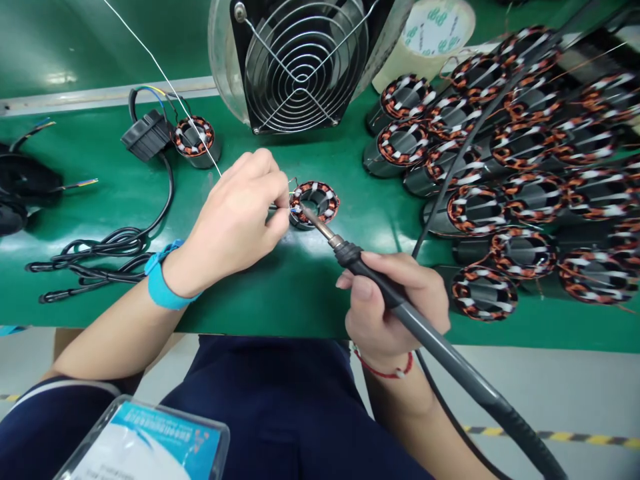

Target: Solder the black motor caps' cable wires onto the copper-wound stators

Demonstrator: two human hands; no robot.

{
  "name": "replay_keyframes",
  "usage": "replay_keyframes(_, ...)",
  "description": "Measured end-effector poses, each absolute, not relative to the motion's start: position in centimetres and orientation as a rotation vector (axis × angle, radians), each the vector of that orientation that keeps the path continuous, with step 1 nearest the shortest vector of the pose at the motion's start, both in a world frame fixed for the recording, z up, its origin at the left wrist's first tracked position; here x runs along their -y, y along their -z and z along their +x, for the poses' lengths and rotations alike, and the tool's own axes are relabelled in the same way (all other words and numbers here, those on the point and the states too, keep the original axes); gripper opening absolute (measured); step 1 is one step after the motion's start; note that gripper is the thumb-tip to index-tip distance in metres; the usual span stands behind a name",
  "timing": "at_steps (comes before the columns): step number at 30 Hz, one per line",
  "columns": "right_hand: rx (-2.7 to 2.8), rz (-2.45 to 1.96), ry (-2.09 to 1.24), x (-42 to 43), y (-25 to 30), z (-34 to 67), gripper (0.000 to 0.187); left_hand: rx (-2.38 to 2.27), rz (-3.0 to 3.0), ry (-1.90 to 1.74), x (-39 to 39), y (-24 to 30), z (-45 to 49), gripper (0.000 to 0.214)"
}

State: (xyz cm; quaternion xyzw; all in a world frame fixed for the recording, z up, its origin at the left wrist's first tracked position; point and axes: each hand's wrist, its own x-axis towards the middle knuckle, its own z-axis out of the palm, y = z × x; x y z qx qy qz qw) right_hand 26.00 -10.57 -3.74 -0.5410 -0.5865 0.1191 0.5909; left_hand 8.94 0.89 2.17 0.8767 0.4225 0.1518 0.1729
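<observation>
My right hand (400, 307) grips a soldering iron (400, 300) by its dark handle. Its tip touches or nearly touches the left side of the top of a motor stator (327, 200), a ring with copper windings and white strips. Beside that stator, my left hand (245, 207) is closed in a pinch. A thin silvery solder wire (165, 77) runs down from above into the left hand. Small coloured leads show by the fingertips, partly hidden by them; I cannot tell whether the fingers grip those too.
Several wound stators (477, 210) stand in rows on the right, with a black cable (450, 177) hanging across them. A fan (300, 80) and a tape roll (425, 50) are at the back. Left are another stator (195, 143), a black housing (147, 135) and coiled cables (105, 247).
</observation>
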Motion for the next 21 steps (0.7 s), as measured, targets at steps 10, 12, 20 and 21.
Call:
replay_keyframes(10,1.4,-1.22,-0.277,10.52,3.58,25.99,0.024,-1.188,2.468,-0.42,-0.92,-2.2,9.09,0.016)
replay_keyframes(12,1.402,-1.223,-0.275,10.52,3.48,25.98,0.023,-1.178,2.467,-0.429,-0.93,-2.21,9.08,0.016)
replay_keyframes(20,1.415,-1.275,-0.208,10.69,3.63,26.28,0.023,-1.206,2.406,-0.432,-0.93,-2.3,9.04,0.017)
replay_keyframes(21,1.421,-1.269,-0.214,10.68,3.66,26.28,0.023,-1.209,2.4,-0.438,-0.94,-2.28,9.04,0.017)
